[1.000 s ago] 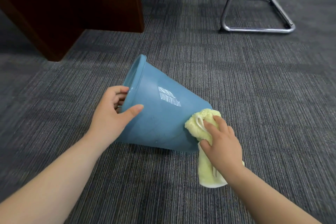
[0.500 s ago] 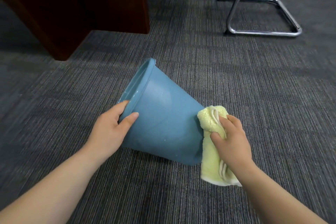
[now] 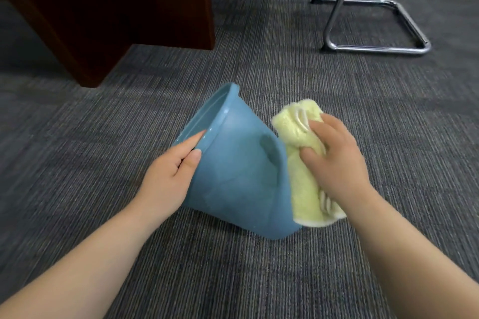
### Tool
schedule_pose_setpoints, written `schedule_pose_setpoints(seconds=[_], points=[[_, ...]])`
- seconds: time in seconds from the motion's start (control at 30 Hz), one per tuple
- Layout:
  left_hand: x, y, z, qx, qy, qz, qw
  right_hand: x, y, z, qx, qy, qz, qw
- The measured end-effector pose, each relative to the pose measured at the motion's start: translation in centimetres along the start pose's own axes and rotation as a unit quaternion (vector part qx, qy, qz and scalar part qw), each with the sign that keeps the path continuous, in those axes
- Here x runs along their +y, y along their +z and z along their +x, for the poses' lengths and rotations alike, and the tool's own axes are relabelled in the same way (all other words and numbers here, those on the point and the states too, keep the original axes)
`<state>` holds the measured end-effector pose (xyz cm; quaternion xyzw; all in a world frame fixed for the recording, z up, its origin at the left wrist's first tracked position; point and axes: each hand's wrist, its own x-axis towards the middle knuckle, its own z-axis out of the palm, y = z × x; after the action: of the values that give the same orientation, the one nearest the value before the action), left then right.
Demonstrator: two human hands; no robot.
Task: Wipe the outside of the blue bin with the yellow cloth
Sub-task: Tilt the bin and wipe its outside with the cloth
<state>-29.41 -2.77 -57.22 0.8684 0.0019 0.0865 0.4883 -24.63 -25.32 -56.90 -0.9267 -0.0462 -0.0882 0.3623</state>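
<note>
From the head camera I see the blue bin (image 3: 233,181) tipped over on the grey carpet (image 3: 337,101), roughly in the middle of the floor in view, its open mouth turned up and to the left and its base end pointing to the right. Only its lower side touches the carpet; the rim end is raised. My left hand (image 3: 168,181) grips the bin at the rim, with the fingers curled over the lip into the opening and the thumb pressed flat on the outer wall just below it. My right hand (image 3: 334,160) is closed on the yellow cloth (image 3: 303,163), which is bunched into a thick fold; the fingers wrap over its top and the thumb pins it from the near side. The cloth lies against the base end of the bin, touching it along the right edge, and its lower end hangs down close to the carpet beside the bin's bottom corner; whether it touches the carpet I cannot tell. A darker oval patch shows on the bin's wall near the cloth. Towards the far left corner of the floor stands a dark red-brown wooden desk panel (image 3: 116,13), well apart from the bin. Towards the far right sits a chrome chair frame (image 3: 375,46), its tube resting on the carpet.
</note>
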Motion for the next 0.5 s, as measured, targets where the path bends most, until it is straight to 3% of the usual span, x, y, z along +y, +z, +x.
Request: schedule_pose_setpoints(seconds=[0.17, 0.37, 0.43, 0.5], points=[[0.9, 0.8, -0.1, -0.019, 0.034, 0.017, 0.999, -3.6, 1.2, 0.2, -0.056, -0.101, -0.075, 0.991], [-0.1, 0.1, 0.2, 0.002, -0.024, 0.003, 1.000, -5.2, 2.0, -2.5, -0.125, -0.215, -0.094, 0.964], [-0.2, 0.1, 0.3, 0.002, -0.029, -0.005, 1.000, -5.0, 2.2, -2.4, -0.122, -0.220, -0.099, 0.963], [0.0, 0.1, 0.3, -0.003, -0.026, -0.008, 1.000, -4.0, 2.1, -1.5, -0.086, -0.173, -0.098, 0.976]])
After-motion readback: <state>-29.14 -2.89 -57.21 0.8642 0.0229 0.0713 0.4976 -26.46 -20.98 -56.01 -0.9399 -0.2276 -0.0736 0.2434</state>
